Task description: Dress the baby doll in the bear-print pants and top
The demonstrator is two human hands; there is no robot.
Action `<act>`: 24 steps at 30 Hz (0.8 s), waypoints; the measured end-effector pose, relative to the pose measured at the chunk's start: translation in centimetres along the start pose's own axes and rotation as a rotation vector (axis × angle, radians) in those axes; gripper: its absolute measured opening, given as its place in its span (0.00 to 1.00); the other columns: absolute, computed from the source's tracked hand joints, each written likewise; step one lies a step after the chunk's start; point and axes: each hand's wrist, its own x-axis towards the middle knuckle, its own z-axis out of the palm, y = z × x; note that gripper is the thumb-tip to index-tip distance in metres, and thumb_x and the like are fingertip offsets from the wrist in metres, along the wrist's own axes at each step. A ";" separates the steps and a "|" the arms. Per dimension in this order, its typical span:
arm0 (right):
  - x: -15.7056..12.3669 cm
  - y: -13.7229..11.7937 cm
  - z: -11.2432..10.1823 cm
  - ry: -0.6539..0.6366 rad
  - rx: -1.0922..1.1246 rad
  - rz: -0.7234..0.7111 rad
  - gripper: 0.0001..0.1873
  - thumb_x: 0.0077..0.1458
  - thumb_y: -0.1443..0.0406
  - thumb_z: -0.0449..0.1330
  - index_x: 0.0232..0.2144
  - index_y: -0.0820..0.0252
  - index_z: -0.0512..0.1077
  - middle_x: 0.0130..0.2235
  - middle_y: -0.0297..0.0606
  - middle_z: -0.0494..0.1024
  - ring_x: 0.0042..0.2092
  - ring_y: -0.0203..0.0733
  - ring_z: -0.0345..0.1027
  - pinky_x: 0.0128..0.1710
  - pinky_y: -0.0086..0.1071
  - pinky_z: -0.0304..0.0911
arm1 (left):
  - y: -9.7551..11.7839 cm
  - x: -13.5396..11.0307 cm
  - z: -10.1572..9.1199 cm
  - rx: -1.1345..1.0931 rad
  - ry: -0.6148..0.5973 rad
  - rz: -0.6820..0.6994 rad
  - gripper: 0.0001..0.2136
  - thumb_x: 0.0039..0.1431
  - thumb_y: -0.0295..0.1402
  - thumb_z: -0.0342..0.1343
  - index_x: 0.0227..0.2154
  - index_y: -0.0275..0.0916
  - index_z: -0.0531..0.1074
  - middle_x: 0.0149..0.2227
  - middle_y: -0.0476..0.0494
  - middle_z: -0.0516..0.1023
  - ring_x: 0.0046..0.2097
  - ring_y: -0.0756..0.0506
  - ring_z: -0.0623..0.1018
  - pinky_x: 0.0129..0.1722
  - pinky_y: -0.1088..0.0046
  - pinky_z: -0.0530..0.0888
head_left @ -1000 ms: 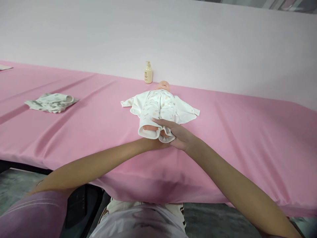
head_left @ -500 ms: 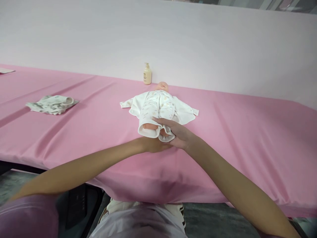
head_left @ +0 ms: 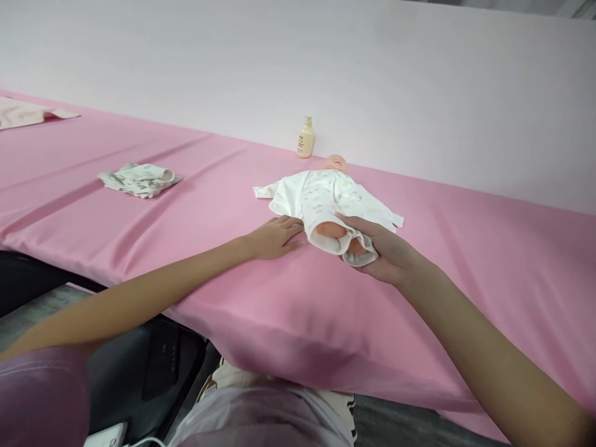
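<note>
Along the back of the worktop (head_left: 465, 261), a white wall panel (head_left: 186, 62) is rising behind its far edge. Pink cover is draping over the near edge, creases running across it. Below that edge, left side, a black chair (head_left: 112, 388) is showing, partly hidden by the left arm.

Baby doll (head_left: 336, 163) is lying right of the view's centre, head at the far edge, legs pointing to the near edge. White printed outfit (head_left: 321, 202) is covering it, sleeves spreading out to both sides, both leg cuffs facing the near edge, skin-toned legs showing inside.

Pale pink cloth (head_left: 28, 113) is lying near the far edge, cut off by the view's left side. Folded garment (head_left: 139, 180), white with grey-green print, is sitting between that cloth and the doll, well apart from both.

Right hand (head_left: 384, 251) is gripping the lower legs through the outfit, thumb on top, other fingers mostly hidden underneath. Left hand (head_left: 274, 238) is resting palm down on the cover, fingers slightly apart, thumb spreading away; fingertips are reaching the outfit's edge, can't tell if touching.

Cream pump bottle (head_left: 306, 139) is standing upright at the far edge, just left of the doll's head.
</note>
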 end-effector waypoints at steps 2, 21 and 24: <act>0.0 -0.1 -0.1 0.024 0.007 0.017 0.14 0.53 0.65 0.77 0.29 0.57 0.73 0.23 0.25 0.67 0.22 0.27 0.55 0.21 0.22 0.61 | 0.1 -0.5 0.0 0.045 -0.011 -0.001 0.22 0.75 0.45 0.48 0.62 0.40 0.73 0.61 0.33 0.73 0.58 0.33 0.71 0.61 0.52 0.68; -1.0 5.6 -3.0 0.114 -0.239 0.217 0.30 0.55 0.53 0.77 0.57 0.55 0.79 0.57 0.44 0.83 0.57 0.51 0.78 0.56 0.41 0.79 | 1.5 -2.9 -0.3 -0.088 0.010 -0.059 0.20 0.75 0.43 0.50 0.64 0.44 0.71 0.65 0.36 0.70 0.65 0.33 0.68 0.66 0.49 0.66; -2.1 5.5 -3.5 0.087 -0.316 0.193 0.34 0.57 0.48 0.73 0.62 0.52 0.76 0.60 0.43 0.81 0.59 0.53 0.77 0.61 0.46 0.75 | 2.9 -3.9 -0.5 -0.124 0.000 -0.057 0.20 0.74 0.41 0.51 0.65 0.48 0.71 0.68 0.40 0.70 0.68 0.33 0.66 0.67 0.50 0.65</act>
